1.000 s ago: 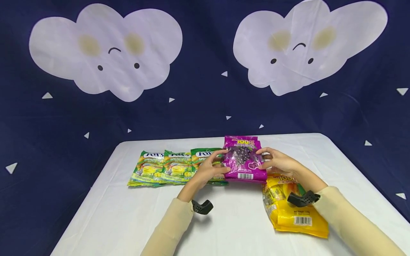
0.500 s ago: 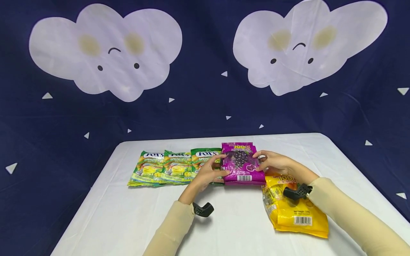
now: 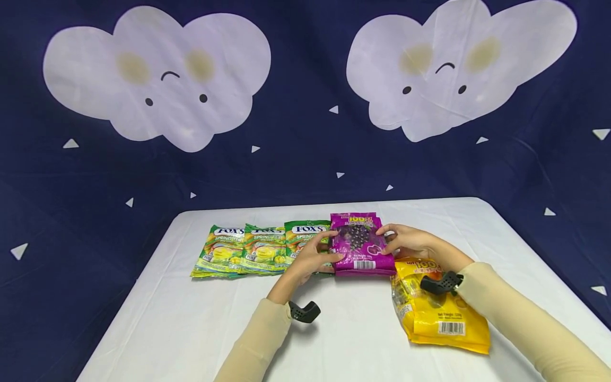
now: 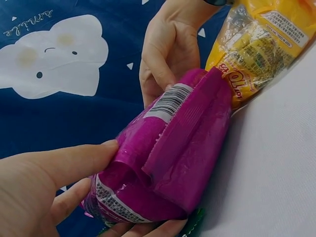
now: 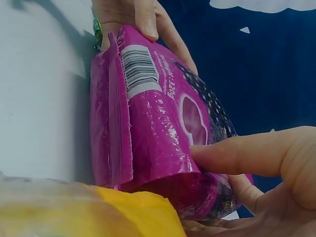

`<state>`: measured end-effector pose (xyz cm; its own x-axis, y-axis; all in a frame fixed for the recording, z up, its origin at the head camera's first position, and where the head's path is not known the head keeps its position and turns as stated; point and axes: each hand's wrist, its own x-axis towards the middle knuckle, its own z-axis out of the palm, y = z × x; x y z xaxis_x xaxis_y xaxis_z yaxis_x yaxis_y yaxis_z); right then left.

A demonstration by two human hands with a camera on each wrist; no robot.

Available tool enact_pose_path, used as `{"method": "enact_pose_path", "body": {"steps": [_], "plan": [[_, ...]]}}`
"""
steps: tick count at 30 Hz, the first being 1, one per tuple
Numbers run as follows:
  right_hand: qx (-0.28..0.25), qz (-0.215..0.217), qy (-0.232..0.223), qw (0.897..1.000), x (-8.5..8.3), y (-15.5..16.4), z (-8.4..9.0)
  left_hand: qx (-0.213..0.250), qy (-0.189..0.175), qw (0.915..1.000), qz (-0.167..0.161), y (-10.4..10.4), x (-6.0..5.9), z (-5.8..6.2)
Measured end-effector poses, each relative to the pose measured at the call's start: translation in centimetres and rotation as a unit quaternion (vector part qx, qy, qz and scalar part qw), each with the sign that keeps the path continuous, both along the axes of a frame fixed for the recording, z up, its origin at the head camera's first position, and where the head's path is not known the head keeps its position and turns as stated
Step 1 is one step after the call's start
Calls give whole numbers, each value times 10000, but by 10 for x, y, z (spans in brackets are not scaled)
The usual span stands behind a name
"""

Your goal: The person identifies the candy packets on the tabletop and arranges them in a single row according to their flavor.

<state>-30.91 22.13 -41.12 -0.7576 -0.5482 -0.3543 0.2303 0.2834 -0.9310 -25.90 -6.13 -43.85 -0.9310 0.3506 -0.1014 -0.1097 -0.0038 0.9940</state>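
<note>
Both hands hold the purple bag on the white counter. The left hand grips its left edge, thumb on top and fingers beneath; the right hand grips its right edge the same way. The bag lies at the counter's middle, just right of three green bags set in a row, its near right corner touching the yellow bag. Each grip is narrow, closed on the purple bag.
</note>
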Motion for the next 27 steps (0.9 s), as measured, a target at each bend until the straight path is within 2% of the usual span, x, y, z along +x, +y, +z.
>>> {"method": "enact_pose_path", "body": {"steps": [3, 8, 14, 18, 21, 24, 27], "plan": [[-44, -10, -45, 10000, 1, -1, 0, -52, -36, 10000, 5, 1, 0, 0], [-44, -376, -146, 9992, 3, -5, -2, -147, -75, 9998, 105, 3, 1, 2], [458, -611, 316, 9966, 8, -6, -1, -572, 60, 9979, 301, 7, 4, 7], [375, -564, 467, 9966, 11, -4, 0, -976, 195, 9943, 391, 10, 7, 11], [429, -455, 683, 9957, 13, 0, 1, -1567, 527, 9856, 358, 10, 9, 13], [560, -317, 887, 9940, 16, 6, 2, -2315, 1032, 9669, 295, 11, 12, 16], [749, -218, 1174, 9900, 21, 12, 7, -2776, 1429, 9494, 348, 11, 15, 19]]}}
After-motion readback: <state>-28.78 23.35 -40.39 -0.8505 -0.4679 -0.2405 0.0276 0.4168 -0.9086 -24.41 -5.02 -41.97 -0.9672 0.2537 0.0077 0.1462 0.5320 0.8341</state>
